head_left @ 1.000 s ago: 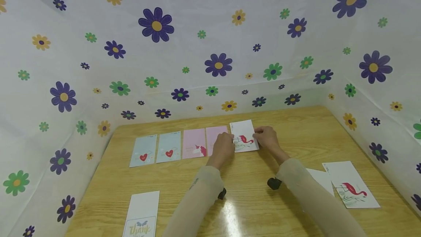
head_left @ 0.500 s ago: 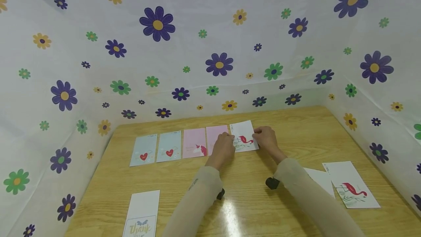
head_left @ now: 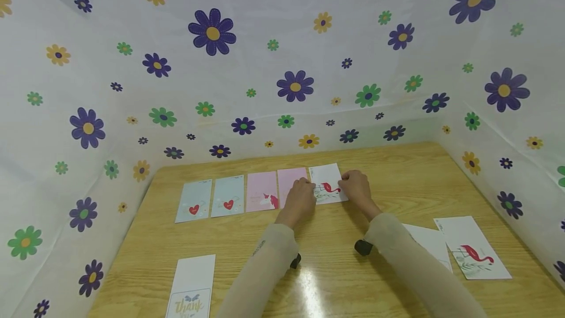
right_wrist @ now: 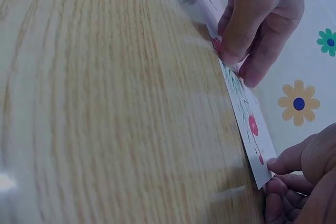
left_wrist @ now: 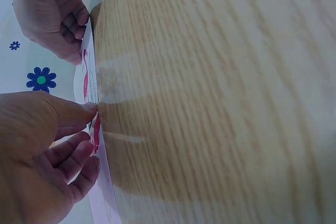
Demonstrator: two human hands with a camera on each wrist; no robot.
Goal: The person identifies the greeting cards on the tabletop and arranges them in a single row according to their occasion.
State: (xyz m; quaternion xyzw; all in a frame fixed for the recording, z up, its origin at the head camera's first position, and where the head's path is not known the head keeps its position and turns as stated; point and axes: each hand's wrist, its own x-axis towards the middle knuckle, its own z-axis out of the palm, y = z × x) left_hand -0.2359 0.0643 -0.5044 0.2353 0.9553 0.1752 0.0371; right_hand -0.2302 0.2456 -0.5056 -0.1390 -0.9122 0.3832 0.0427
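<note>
A white greeting card with a red flamingo (head_left: 325, 174) lies at the right end of a row of cards at the back of the table. My left hand (head_left: 301, 200) pinches its left edge and overlaps the neighbouring pink card (head_left: 289, 175). On the opposite edge, my right hand (head_left: 356, 189) holds the flamingo card between thumb and fingers. The right wrist view shows the right thumb on the card's corner, fingers curled below. Further left in the row are a pink unicorn card (head_left: 261, 185) and two pale blue heart cards (head_left: 228, 193) (head_left: 193, 198).
A second flamingo card (head_left: 478, 239) lies at the right, overlapping another white card (head_left: 430, 244) partly hidden by my right sleeve. A "Thank you" card (head_left: 192, 278) lies at the front left. Flower-printed white sheeting (head_left: 256, 63) encloses the table (head_left: 150, 249).
The held flamingo card has shifted very slightly toward me, lining up closer with the row. My right forearm has drawn a little to the left. Both hands keep their hold.
</note>
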